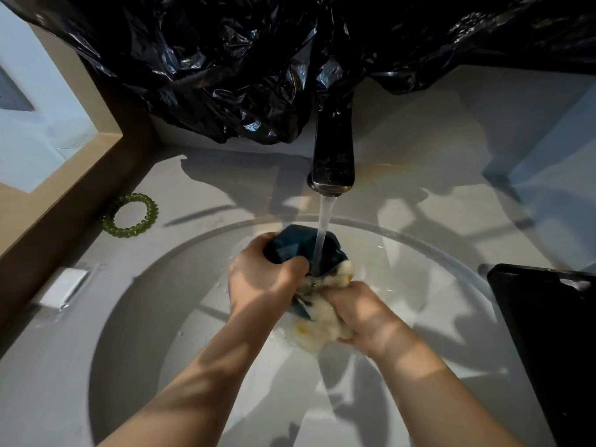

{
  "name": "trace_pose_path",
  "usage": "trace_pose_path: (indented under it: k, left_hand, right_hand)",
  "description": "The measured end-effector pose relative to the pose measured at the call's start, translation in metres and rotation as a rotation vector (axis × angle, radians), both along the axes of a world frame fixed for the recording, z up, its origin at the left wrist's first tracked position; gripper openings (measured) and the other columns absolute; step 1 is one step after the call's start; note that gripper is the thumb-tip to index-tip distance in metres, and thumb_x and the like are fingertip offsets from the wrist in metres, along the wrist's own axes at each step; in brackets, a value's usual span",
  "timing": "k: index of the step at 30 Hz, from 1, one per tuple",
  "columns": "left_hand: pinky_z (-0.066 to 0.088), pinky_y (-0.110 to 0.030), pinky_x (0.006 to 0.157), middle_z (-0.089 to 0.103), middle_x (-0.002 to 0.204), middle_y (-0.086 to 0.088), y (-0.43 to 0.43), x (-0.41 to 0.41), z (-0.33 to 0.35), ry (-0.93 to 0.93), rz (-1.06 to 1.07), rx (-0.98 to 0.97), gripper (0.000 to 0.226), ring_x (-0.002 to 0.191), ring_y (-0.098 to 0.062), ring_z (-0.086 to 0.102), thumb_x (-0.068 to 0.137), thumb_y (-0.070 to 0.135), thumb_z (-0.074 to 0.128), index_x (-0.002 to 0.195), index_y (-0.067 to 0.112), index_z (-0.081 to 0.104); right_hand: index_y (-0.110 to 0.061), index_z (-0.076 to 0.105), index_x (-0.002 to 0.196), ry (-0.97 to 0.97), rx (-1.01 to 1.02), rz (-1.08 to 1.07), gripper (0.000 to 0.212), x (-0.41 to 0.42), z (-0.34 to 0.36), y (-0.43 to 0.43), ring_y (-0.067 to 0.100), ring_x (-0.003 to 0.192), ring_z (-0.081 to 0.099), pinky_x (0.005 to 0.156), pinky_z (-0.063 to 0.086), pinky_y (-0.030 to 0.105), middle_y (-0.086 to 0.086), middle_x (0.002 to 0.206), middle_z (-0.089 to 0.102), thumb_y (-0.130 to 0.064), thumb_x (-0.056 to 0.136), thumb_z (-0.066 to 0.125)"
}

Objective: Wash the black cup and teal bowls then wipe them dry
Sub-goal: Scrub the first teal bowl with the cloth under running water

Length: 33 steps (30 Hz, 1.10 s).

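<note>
A teal bowl [303, 250] is being held under the stream from the faucet [333, 156], over the middle of the sink [193, 317]. It is being gripped by the left hand [261, 282], whose fingers are curling round its edge. What appears to be a soapy sponge [325, 324] is being clutched in the right hand [358, 311] and pressed against the bowl. The bowl should be turned steadily so that each face is being rinsed. Movement is being limited by the spout close above and a black object [548, 333] at the right rim; more room is being offered toward the basin's near side.
</note>
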<state>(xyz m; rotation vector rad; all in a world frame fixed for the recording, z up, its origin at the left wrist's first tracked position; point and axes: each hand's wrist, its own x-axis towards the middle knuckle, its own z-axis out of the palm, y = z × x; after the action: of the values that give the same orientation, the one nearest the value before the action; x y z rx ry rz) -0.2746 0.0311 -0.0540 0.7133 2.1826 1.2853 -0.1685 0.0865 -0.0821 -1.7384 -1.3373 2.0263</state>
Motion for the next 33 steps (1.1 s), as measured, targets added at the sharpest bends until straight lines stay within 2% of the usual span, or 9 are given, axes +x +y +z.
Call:
trace_pose_path:
  k: [2, 6, 10, 14, 18, 21, 24, 29, 33]
  left_hand:
    - [0.053, -0.028, 0.065, 0.066, 0.073, 0.012, -0.001, -0.004, 0.0, 0.023, 0.0, 0.003, 0.042, 0.075, -0.014, 0.062, 0.048, 0.031, 0.054, 0.088, 0.032, 0.065]
    - [0.05, -0.026, 0.06, 0.065, 0.073, 0.011, -0.002, -0.009, 0.004, 0.061, -0.318, -0.137, 0.039, 0.073, -0.01, 0.061, 0.05, 0.03, 0.059, 0.089, 0.033, 0.061]
    - [0.038, -0.019, 0.055, 0.061, 0.072, 0.011, 0.0, -0.003, 0.006, 0.115, -0.529, -0.23, 0.019, 0.071, -0.006, 0.058, 0.065, 0.021, 0.068, 0.079, 0.03, 0.058]
    - [0.037, -0.017, 0.055, 0.06, 0.07, 0.012, -0.003, -0.001, 0.003, 0.111, -0.49, -0.198, 0.02, 0.07, -0.004, 0.057, 0.066, 0.021, 0.067, 0.08, 0.032, 0.058]
    - [0.045, -0.024, 0.066, 0.062, 0.074, 0.014, -0.001, 0.003, 0.006, 0.119, -0.318, -0.141, 0.033, 0.079, -0.012, 0.059, 0.063, 0.024, 0.066, 0.095, 0.032, 0.062]
    - [0.047, -0.025, 0.073, 0.058, 0.075, 0.02, 0.001, 0.009, 0.008, 0.11, -0.184, -0.113, 0.046, 0.083, -0.015, 0.058, 0.06, 0.026, 0.066, 0.105, 0.038, 0.062]
    - [0.055, -0.032, 0.076, 0.065, 0.081, 0.015, -0.002, 0.002, 0.004, -0.019, -0.187, -0.092, 0.059, 0.083, -0.013, 0.063, 0.048, 0.027, 0.057, 0.107, 0.035, 0.061]
    - [0.055, -0.032, 0.078, 0.061, 0.099, 0.002, -0.008, -0.022, 0.002, -0.153, -0.569, -0.296, 0.066, 0.09, -0.016, 0.061, 0.056, 0.025, 0.075, 0.115, 0.033, 0.046]
    - [0.052, -0.029, 0.075, 0.064, 0.092, 0.0, -0.003, -0.006, -0.003, -0.063, -0.635, -0.434, 0.03, 0.084, -0.014, 0.06, 0.072, 0.017, 0.067, 0.099, 0.024, 0.057]
  right_hand:
    - [-0.004, 0.065, 0.1, 0.084, -0.133, -0.047, 0.016, -0.005, -0.006, -0.007, 0.027, 0.074, 0.062, 0.07, 0.052, 0.037, 0.013, 0.086, 0.066, -0.008, 0.086, 0.059]
    - [-0.014, 0.062, 0.088, -0.175, 0.441, -0.182, 0.013, -0.004, -0.01, -0.006, 0.025, 0.081, 0.059, 0.072, 0.046, 0.03, 0.003, 0.082, 0.064, -0.012, 0.089, 0.049]
    - [-0.017, 0.056, 0.075, -0.192, 0.814, -0.03, 0.013, 0.003, 0.006, -0.006, 0.008, 0.066, 0.051, 0.052, 0.039, 0.014, -0.011, 0.069, 0.057, -0.019, 0.086, 0.049]
    - [-0.016, 0.06, 0.086, -0.345, 1.093, 0.247, 0.009, 0.005, 0.001, -0.002, 0.023, 0.08, 0.056, 0.07, 0.046, 0.031, -0.001, 0.087, 0.065, -0.015, 0.084, 0.052]
    - [-0.022, 0.061, 0.082, -0.158, 0.625, -0.118, 0.016, 0.004, -0.014, 0.003, 0.018, 0.074, 0.059, 0.068, 0.046, 0.025, -0.002, 0.079, 0.064, -0.016, 0.091, 0.049]
    - [-0.01, 0.061, 0.081, 0.047, 0.032, -0.39, 0.027, -0.007, -0.029, -0.002, 0.03, 0.073, 0.059, 0.077, 0.051, 0.042, 0.012, 0.073, 0.063, -0.006, 0.095, 0.039]
    - [-0.002, 0.06, 0.083, 0.112, -0.129, -0.32, 0.029, -0.01, -0.033, -0.007, 0.034, 0.069, 0.053, 0.07, 0.05, 0.049, 0.019, 0.069, 0.059, 0.001, 0.092, 0.033]
    - [-0.016, 0.061, 0.092, -0.239, 0.548, 0.041, 0.02, 0.003, -0.011, 0.001, 0.025, 0.079, 0.057, 0.069, 0.04, 0.025, 0.003, 0.084, 0.063, -0.008, 0.088, 0.043]
    - [-0.021, 0.058, 0.092, -0.504, 0.911, 0.511, 0.016, -0.001, 0.013, -0.009, 0.021, 0.073, 0.049, 0.065, 0.038, 0.025, 0.0, 0.084, 0.06, -0.014, 0.087, 0.045]
